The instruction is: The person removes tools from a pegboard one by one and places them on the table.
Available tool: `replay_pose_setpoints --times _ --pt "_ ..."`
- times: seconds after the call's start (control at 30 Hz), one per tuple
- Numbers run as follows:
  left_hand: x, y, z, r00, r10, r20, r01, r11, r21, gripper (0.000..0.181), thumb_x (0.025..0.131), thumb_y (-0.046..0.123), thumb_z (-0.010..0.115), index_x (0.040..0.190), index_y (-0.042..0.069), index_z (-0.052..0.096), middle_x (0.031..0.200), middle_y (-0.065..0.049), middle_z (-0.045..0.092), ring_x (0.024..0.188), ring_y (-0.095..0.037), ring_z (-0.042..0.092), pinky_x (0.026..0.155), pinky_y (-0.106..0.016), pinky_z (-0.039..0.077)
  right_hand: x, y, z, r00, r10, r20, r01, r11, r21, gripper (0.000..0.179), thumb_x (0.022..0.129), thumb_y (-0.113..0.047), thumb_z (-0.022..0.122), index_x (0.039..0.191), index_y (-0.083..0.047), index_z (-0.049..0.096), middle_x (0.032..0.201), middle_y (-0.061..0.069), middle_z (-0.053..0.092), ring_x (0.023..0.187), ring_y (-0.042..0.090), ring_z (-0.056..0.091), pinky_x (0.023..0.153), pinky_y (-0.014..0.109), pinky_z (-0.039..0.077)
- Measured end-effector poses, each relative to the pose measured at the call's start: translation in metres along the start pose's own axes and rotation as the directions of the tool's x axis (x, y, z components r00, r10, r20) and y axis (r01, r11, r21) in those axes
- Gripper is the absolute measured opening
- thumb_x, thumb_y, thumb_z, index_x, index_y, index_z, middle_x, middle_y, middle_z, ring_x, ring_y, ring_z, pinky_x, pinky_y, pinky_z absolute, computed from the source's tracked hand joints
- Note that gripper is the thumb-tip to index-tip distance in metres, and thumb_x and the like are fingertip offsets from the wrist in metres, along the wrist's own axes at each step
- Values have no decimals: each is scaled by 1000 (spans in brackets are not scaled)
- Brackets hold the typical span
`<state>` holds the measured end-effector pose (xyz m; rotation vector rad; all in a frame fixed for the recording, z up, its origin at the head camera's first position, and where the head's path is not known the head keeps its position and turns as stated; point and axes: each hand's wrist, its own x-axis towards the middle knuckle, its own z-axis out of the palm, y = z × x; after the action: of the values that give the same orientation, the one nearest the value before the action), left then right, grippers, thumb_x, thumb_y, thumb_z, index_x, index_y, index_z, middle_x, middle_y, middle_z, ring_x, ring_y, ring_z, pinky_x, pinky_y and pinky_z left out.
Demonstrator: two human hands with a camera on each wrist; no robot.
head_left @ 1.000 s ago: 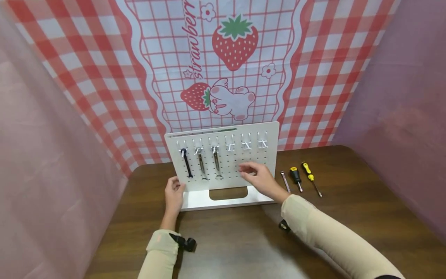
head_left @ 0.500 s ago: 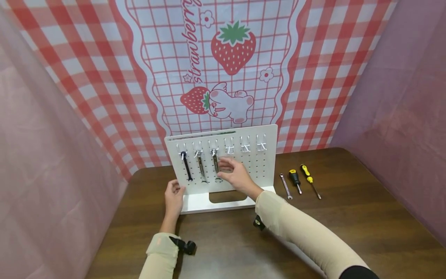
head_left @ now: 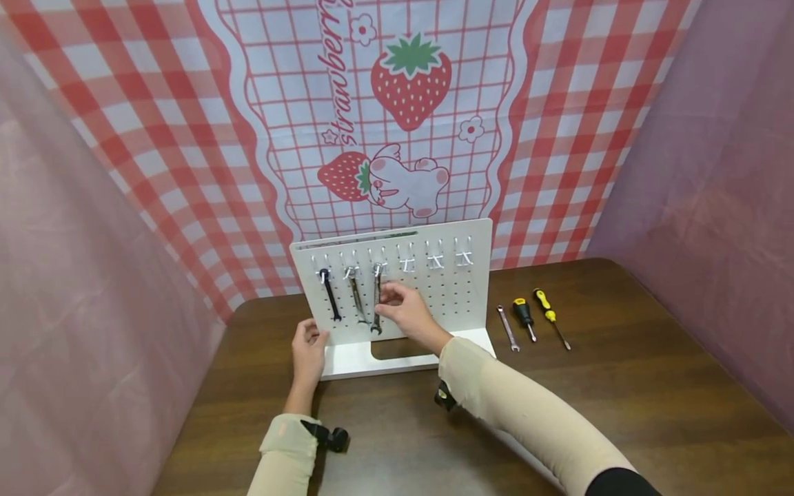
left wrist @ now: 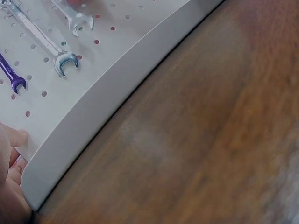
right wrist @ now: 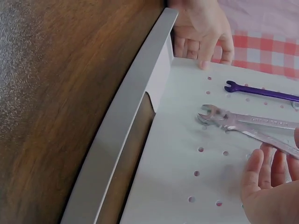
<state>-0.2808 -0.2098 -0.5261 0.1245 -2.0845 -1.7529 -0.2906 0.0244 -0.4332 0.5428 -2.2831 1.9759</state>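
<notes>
A white pegboard (head_left: pixel 455 296) stands upright on its base, with three wrenches hanging from its left hooks. My left hand (head_left: pixel 309 353) grips the board's lower left edge, thumb on the front face and fingers behind. Between the thumb and fingers of my right hand (head_left: pixel 407 313) is the third wrench (head_left: pixel 376 300), a silver one, its upper end at the hook. To its left hang another silver wrench (head_left: pixel 356 296) and a dark purple wrench (left wrist: pixel 10 74). In the right wrist view the two silver wrenches overlap, open ends side by side.
On the wooden table (head_left: pixel 384 441) right of the board lie a small wrench (head_left: pixel 507 329), a stubby black-and-yellow screwdriver (head_left: pixel 524 317) and a longer yellow-handled screwdriver (head_left: pixel 551 317). Bare hooks (head_left: pixel 435 255) line the board's upper right. A strawberry-print cloth (head_left: pixel 409 83) hangs behind.
My right hand has moved left across the board to the third wrench, whose lower end has swung left toward the second. My left hand keeps its place.
</notes>
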Motion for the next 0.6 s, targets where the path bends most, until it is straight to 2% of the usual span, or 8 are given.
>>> replay_pose_setpoints --times 0.2,0.33,0.43,0.6 --pt "-1 3 -2 1000 18 6 -18 1000 -9 27 94 -9 62 120 -11 54 99 -26 62 89 -21 60 77 -16 51 -6 -2 4 998 56 35 -56 998 10 20 91 1 69 109 10 66 97 15 65 84 16 60 75 33 58" --pt "-9 23 -5 999 38 14 -38 999 -14 27 94 -11 61 119 -14 53 99 -28 63 89 -24 61 77 -16 51 -10 -6 4 997 51 52 -51 999 -9 11 93 0 67 102 7 67 95 12 66 83 15 61 72 29 57" --pt "-13 36 -5 999 37 14 -37 999 -10 27 93 -12 61 118 -15 54 99 -30 62 89 -25 60 76 -18 52 -13 -4 4 998 42 50 -40 999 -24 8 94 -2 67 98 4 68 94 10 67 82 15 62 72 31 59" --pt "-6 17 -2 1000 23 13 -23 1000 -2 27 94 -10 61 120 -13 53 99 -28 62 89 -22 59 76 -16 50 -19 -4 3 999 27 46 -27 1000 -4 9 94 -2 66 98 6 67 91 9 68 79 13 62 71 33 59"
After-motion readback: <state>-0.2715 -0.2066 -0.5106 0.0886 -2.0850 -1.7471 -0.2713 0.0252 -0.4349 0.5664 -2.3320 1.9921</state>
